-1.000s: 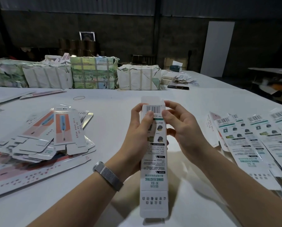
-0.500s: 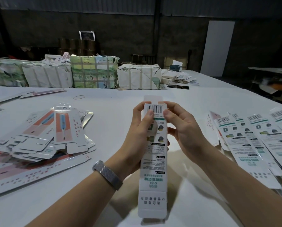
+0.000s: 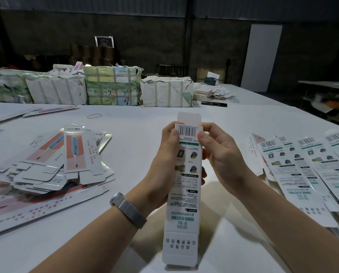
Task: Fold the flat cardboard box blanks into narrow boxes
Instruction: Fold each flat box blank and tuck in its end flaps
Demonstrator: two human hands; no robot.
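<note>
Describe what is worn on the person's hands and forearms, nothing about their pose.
Both forearms are bare, with no sleeves in view. The left wrist carries a silver mesh-weave band, like a watch strap or bracelet. The left hand and right hand wear no gloves, and no rings are visible.

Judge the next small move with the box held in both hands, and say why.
Probably fold the plain top flap down and tuck it in. Left hand and right hand pinch the narrow box at its barcode end, thumbs beside the barcode, and the flap stands straight up, not yet folded.
</note>
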